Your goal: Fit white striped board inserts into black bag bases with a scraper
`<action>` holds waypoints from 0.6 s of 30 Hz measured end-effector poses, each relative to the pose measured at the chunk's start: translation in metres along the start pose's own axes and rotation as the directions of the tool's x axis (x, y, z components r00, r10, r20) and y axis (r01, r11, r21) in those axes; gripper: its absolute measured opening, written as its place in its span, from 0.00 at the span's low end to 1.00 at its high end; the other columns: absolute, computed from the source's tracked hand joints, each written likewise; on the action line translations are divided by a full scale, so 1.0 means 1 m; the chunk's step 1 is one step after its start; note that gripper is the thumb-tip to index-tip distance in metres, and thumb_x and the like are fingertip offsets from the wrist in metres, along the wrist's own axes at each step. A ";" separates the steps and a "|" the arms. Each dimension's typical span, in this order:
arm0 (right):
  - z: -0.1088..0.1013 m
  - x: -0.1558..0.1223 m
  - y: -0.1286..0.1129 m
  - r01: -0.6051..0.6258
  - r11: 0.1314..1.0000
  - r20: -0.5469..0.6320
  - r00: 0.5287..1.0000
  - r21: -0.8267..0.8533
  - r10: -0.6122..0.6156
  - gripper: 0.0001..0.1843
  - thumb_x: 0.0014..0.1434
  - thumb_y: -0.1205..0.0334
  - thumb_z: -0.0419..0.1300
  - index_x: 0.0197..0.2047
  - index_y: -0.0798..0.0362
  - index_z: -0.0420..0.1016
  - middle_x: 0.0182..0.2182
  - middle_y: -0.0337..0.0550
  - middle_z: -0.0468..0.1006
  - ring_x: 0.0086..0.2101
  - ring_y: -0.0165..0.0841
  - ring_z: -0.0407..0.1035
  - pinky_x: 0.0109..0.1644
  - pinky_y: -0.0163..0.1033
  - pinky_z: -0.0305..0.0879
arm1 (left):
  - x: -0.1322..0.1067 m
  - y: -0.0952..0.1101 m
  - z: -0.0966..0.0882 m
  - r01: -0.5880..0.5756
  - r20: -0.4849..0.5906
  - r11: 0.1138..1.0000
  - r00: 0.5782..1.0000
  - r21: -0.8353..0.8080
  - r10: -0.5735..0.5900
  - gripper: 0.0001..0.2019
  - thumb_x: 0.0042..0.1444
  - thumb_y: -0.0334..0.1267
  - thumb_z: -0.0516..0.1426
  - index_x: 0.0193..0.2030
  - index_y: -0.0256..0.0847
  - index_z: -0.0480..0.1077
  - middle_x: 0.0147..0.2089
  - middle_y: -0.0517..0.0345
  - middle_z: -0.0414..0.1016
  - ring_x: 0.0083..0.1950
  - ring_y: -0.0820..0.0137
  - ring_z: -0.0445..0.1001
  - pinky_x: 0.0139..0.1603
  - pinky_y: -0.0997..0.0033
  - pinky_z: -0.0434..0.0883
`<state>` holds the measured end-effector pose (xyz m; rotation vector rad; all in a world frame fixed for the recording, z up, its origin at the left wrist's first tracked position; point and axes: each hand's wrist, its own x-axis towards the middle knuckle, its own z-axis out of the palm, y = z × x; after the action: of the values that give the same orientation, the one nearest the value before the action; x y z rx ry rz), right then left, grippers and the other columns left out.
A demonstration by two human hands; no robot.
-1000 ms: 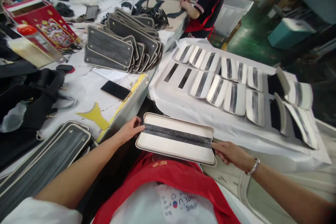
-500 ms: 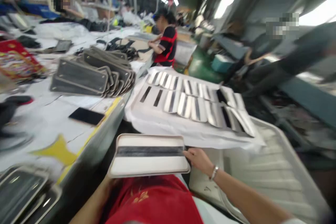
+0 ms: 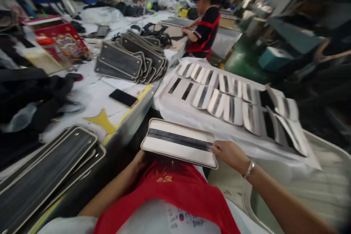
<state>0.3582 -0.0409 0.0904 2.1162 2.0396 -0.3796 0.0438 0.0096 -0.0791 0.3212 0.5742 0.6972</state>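
Observation:
A white rectangular panel (image 3: 175, 151) with rounded corners, a pale raised rim and a dark lengthwise strip (image 3: 178, 138) is held in front of my red apron. My left hand (image 3: 140, 159) grips it from below at the left end, its fingers hidden behind the panel. At the right end, my right hand (image 3: 226, 151) is closed, fingers pinched at the end of the dark strip. Whether they grip the strip or the panel edge I cannot make out. Similar white panels (image 3: 216, 104) lie in two rows on a white-covered surface just beyond.
Dark panels with pale edging are piled at the near left (image 3: 55, 168) and farther back (image 3: 120, 60). A phone (image 3: 123, 97) lies near the table's yellow-taped edge. A large pale bin (image 3: 338, 148) stands at the right. A co-worker (image 3: 205, 25) stands at the table beyond.
The view has swung left and down, so the scene sits farther right. The panel now slants down to the right; both hands remain at its ends.

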 end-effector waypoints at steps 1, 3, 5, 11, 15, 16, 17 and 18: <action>-0.009 0.007 -0.016 0.028 0.999 -0.067 0.997 -0.020 -0.030 0.20 0.63 0.52 0.48 0.29 0.54 0.71 0.26 0.44 0.76 0.28 0.32 0.68 0.29 0.35 0.50 | -0.009 0.001 -0.007 -0.015 -0.061 1.000 0.998 0.000 0.015 0.19 0.56 0.45 0.56 0.50 0.35 0.68 0.50 0.47 0.73 0.54 0.58 0.69 0.55 0.56 0.65; -0.024 0.017 -0.061 0.239 0.971 -0.144 0.961 0.008 -0.235 0.18 0.64 0.52 0.47 0.34 0.53 0.72 0.31 0.44 0.76 0.32 0.32 0.69 0.32 0.34 0.54 | -0.013 0.002 -0.012 -0.028 -0.144 0.999 0.989 0.020 0.031 0.18 0.54 0.44 0.57 0.47 0.34 0.69 0.47 0.47 0.75 0.54 0.56 0.69 0.55 0.58 0.65; -0.033 0.026 -0.112 0.451 0.891 -0.122 0.889 0.056 -0.442 0.14 0.63 0.54 0.49 0.40 0.52 0.71 0.37 0.44 0.76 0.36 0.32 0.70 0.37 0.34 0.58 | -0.008 0.002 -0.011 -0.033 -0.184 0.998 0.982 0.049 0.042 0.18 0.54 0.44 0.56 0.47 0.33 0.69 0.46 0.46 0.75 0.53 0.55 0.70 0.54 0.59 0.66; -0.020 0.066 -0.206 0.573 0.819 0.082 0.815 0.033 -0.574 0.17 0.56 0.51 0.56 0.38 0.57 0.74 0.34 0.55 0.77 0.38 0.43 0.72 0.38 0.41 0.66 | 0.000 -0.001 -0.020 -0.014 -0.252 0.994 0.967 0.111 0.042 0.16 0.54 0.43 0.55 0.44 0.34 0.70 0.42 0.48 0.77 0.49 0.55 0.72 0.50 0.59 0.69; -0.011 0.077 -0.210 0.541 0.839 0.113 0.831 0.066 -0.545 0.19 0.55 0.49 0.57 0.36 0.58 0.75 0.35 0.58 0.77 0.38 0.46 0.73 0.39 0.45 0.68 | -0.004 0.001 -0.028 0.016 -0.291 0.991 0.956 0.130 0.023 0.19 0.51 0.47 0.56 0.43 0.34 0.70 0.41 0.43 0.76 0.49 0.52 0.72 0.48 0.55 0.70; -0.011 0.077 -0.209 0.535 0.842 0.113 0.835 0.068 -0.539 0.19 0.54 0.49 0.57 0.37 0.58 0.75 0.34 0.58 0.77 0.38 0.47 0.73 0.38 0.45 0.68 | -0.005 0.002 -0.028 0.022 -0.293 0.990 0.956 0.137 0.019 0.19 0.51 0.48 0.57 0.43 0.34 0.70 0.42 0.42 0.76 0.49 0.51 0.72 0.49 0.54 0.70; -0.010 0.076 -0.207 0.528 0.847 0.116 0.839 0.070 -0.532 0.20 0.55 0.49 0.56 0.37 0.58 0.75 0.35 0.58 0.77 0.38 0.47 0.73 0.38 0.45 0.68 | -0.006 0.003 -0.026 0.027 -0.289 0.989 0.957 0.146 0.016 0.20 0.50 0.49 0.57 0.44 0.35 0.70 0.42 0.42 0.76 0.50 0.51 0.72 0.49 0.53 0.70; -0.010 0.074 -0.205 0.520 0.851 0.120 0.842 0.078 -0.525 0.20 0.55 0.49 0.55 0.38 0.59 0.74 0.35 0.58 0.77 0.38 0.47 0.73 0.38 0.46 0.68 | -0.008 0.004 -0.023 0.032 -0.280 0.987 0.960 0.155 0.013 0.20 0.51 0.49 0.57 0.45 0.37 0.70 0.43 0.43 0.76 0.51 0.51 0.71 0.50 0.53 0.70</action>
<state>0.1567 0.0417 0.0876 1.4606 2.5168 -0.6264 0.0228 0.0088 -0.0929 0.3699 0.9045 0.6944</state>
